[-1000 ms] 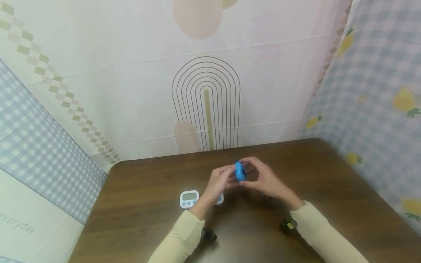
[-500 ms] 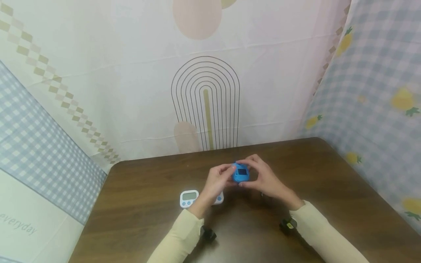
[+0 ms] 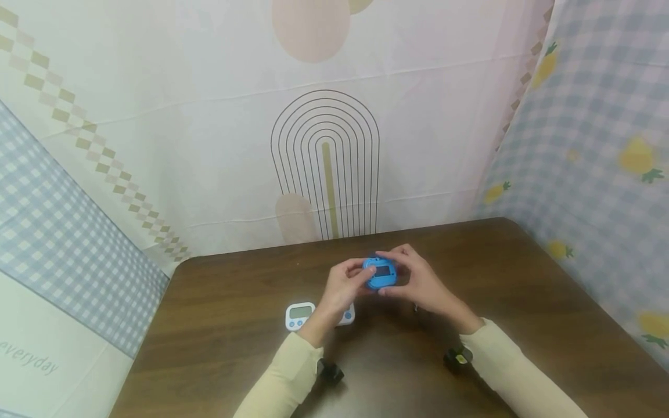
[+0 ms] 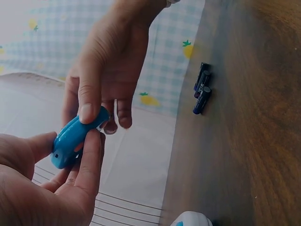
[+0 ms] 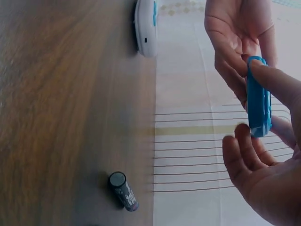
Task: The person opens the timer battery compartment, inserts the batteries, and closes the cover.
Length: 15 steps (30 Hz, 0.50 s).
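Both hands hold a small round blue timer [image 3: 380,273] above the middle of the brown table [image 3: 522,302]. Its flat side with a dark rectangle faces up toward the head camera. My left hand [image 3: 345,283] pinches its left edge between thumb and fingers. My right hand [image 3: 416,280] grips its right edge, forefinger curled over the top. In the left wrist view the blue timer [image 4: 75,139] sits between the left hand [image 4: 66,188] and the right hand [image 4: 101,75]. In the right wrist view the timer [image 5: 258,96] is seen edge-on.
A white timer [image 3: 301,316] with blue buttons lies on the table left of my left wrist, also seen as the white timer [image 5: 146,26]. Small dark batteries [image 4: 202,89] lie on the wood near the hands; one battery [image 5: 123,190] stands close by. Patterned cloth walls enclose the table.
The blue timer has been turned in the hands from edge-on to flat side up, so its dark rectangle now shows. Both hands stayed in place.
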Tool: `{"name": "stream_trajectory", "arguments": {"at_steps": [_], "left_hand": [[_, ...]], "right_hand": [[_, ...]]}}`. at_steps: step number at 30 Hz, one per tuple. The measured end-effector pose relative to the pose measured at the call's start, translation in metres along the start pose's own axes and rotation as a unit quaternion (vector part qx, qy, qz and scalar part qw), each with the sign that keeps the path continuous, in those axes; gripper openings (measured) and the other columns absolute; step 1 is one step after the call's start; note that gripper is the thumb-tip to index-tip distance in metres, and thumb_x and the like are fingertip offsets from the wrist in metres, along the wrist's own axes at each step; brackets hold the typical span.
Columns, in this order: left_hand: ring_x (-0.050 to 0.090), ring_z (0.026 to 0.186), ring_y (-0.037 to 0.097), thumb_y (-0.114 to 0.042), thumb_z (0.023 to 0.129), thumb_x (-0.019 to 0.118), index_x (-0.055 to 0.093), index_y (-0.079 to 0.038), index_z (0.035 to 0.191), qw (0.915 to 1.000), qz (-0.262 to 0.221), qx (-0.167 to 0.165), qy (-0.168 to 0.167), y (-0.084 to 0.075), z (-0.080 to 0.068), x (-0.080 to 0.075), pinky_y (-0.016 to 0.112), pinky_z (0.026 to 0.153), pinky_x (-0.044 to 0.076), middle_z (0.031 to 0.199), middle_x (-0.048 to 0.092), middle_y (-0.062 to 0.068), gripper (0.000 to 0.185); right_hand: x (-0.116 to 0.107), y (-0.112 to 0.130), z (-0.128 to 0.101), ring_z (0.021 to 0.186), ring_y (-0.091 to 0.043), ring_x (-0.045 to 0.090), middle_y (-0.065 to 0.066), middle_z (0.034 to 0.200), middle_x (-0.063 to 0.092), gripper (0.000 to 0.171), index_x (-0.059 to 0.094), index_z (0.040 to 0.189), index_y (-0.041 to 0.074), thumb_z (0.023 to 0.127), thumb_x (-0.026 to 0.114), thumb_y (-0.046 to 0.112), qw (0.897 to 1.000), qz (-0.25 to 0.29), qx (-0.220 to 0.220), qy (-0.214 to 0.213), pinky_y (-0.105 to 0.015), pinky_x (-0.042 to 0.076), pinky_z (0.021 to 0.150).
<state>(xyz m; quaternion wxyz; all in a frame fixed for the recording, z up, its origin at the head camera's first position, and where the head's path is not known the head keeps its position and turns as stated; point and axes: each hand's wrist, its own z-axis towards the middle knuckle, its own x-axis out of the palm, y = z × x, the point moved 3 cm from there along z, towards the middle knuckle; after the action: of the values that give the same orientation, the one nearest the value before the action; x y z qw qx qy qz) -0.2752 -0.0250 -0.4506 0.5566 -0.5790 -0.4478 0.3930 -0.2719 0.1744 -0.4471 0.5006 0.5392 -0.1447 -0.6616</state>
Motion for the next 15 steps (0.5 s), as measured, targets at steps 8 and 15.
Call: {"name": "stream_trajectory", "arguments": {"at_steps": [8, 15], "left_hand": [[0.076, 0.109, 0.029, -0.020, 0.104, 0.069, 0.066, -0.011, 0.139, 0.9997, -0.004, 0.023, -0.010, -0.0017, 0.0015, 0.0005, 0.054, 0.100, 0.059, 0.127, 0.075, 0.015, 0.036], [0.075, 0.111, 0.027, -0.021, 0.104, 0.070, 0.069, -0.017, 0.136, 0.9989, 0.022, 0.039, -0.012, -0.0035, 0.0002, -0.0004, 0.058, 0.101, 0.058, 0.126, 0.075, 0.011, 0.032]], "right_hand": [[0.0029, -0.0053, 0.0000, 0.131, -0.041, 0.065, -0.012, 0.149, 0.055, 0.072, 0.055, 0.150, 0.021, 0.086, 0.090, 0.020, 0.977, 0.181, 0.103, 0.036, -0.038, 0.064, 0.090], [0.0019, -0.0058, -0.0024, 0.123, -0.039, 0.070, -0.013, 0.151, 0.053, 0.070, 0.053, 0.151, 0.024, 0.090, 0.087, 0.023, 0.962, 0.221, 0.152, 0.042, -0.046, 0.066, 0.083]]}}
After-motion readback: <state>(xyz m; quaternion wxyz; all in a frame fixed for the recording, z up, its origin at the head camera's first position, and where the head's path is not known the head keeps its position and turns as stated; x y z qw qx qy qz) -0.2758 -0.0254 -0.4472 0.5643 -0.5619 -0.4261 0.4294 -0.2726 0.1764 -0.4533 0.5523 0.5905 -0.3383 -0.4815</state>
